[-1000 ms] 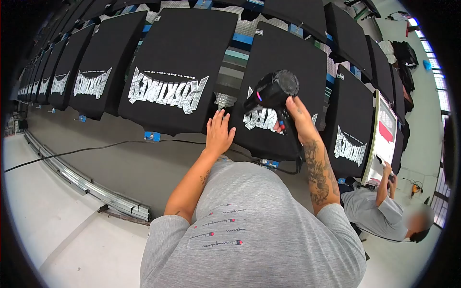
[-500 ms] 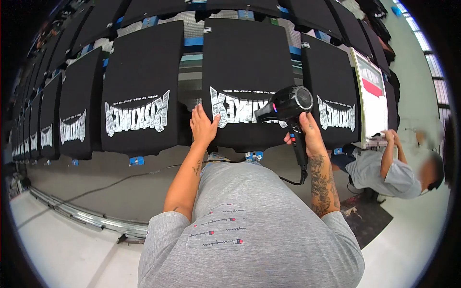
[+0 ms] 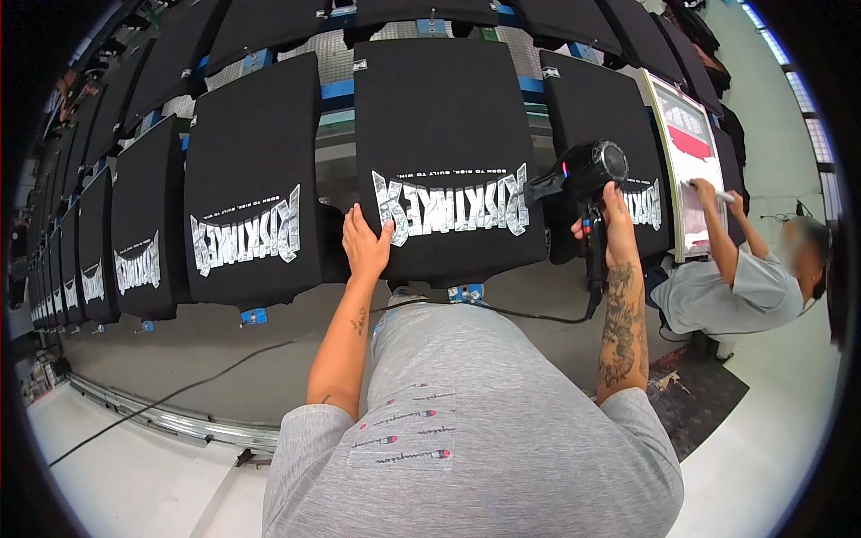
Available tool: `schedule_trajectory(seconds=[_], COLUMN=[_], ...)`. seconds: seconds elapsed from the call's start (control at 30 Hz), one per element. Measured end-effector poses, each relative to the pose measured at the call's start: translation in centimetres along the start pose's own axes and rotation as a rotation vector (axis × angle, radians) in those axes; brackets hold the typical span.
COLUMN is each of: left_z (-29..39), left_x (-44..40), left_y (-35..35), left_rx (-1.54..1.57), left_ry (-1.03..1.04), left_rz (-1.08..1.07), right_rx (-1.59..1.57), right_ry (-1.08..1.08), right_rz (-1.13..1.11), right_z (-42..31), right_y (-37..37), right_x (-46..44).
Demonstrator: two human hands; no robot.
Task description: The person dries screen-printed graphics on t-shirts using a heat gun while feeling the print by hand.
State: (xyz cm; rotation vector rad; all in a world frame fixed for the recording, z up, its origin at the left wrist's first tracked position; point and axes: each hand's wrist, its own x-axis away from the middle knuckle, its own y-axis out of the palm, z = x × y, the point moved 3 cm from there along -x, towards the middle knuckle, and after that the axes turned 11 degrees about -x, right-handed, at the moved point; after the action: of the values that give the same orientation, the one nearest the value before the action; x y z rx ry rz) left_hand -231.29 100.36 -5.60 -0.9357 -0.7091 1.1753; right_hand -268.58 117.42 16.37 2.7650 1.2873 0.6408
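A black hair dryer (image 3: 592, 175) is gripped by its handle in my right hand (image 3: 619, 224). Its nozzle points left, at the right end of the white lettering (image 3: 453, 204) on the black shirt (image 3: 439, 108) in front of me. My left hand (image 3: 366, 244) lies flat with fingers stretched out along that shirt's left edge, the thumb near the first letters. From the dryer a dark cord (image 3: 529, 314) runs down and away to the left across my front.
More printed black shirts (image 3: 254, 134) on boards line both sides and the row behind. At right, a co-worker (image 3: 731, 287) holds a tool over a framed screen (image 3: 695, 197) with red and white ink. A metal rail (image 3: 179, 421) runs along the floor at left.
My right hand has carried the hair dryer to the right, uncovering the right part of the lettering. My left hand stays at the shirt's edge. The co-worker's arms have moved farther up the screen.
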Motion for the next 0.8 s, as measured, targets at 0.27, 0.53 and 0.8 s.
schedule_trajectory(seconds=[0.27,0.53,0.8], left_z=[0.3,0.2,1.7], left_x=[0.3,0.3,1.2], left_y=[-0.6,-1.0,-2.5], left_rx=[-0.053,-0.039,-0.156], left_ry=[-0.006,-0.041,0.231], left_rz=[0.067,0.056,0.157], right_rx=[0.067,-0.009,0.029], right_ry=[-0.013,0.100,0.155], right_rz=[-0.038,-0.283,-0.534], right_z=[-1.6,1.1,4.0], right_y=[4.1,13.4,22.8], right_x=[-4.9,-4.3,-3.5])
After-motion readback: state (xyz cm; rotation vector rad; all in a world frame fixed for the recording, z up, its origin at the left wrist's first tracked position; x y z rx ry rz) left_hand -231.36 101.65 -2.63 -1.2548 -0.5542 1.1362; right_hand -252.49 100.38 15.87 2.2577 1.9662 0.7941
